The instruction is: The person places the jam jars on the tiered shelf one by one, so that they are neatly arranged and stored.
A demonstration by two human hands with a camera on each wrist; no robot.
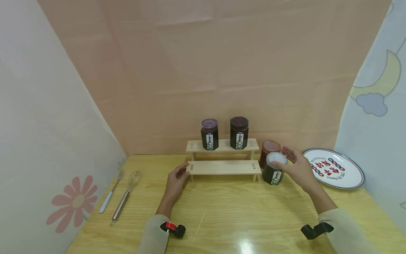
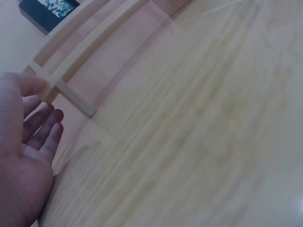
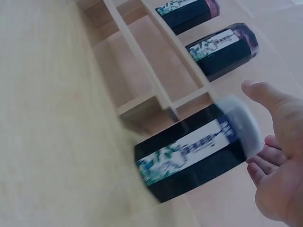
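Note:
A two-tier wooden display rack [image 1: 223,167] stands against the back wall. My left hand [image 1: 176,180] is at the left end of its lower board, thumb at the board's corner in the left wrist view, other fingers loosely bent. On the upper tier stand two dark jars, one with a purple lid [image 1: 209,123] and one with a dark red lid [image 1: 239,122]. My right hand [image 1: 298,167] is spread about the white lid of a dark jar [image 3: 189,153] right of the rack. In the right wrist view, its thumb is apart from the lid, with fingertips close behind.
Behind the white-lidded jar stands a jar with a reddish-brown lid [image 1: 271,146]. A white oval plate [image 1: 350,178] with red lettering lies at the right. A fork [image 1: 111,190] and a whisk [image 1: 125,197] lie at the table's left side.

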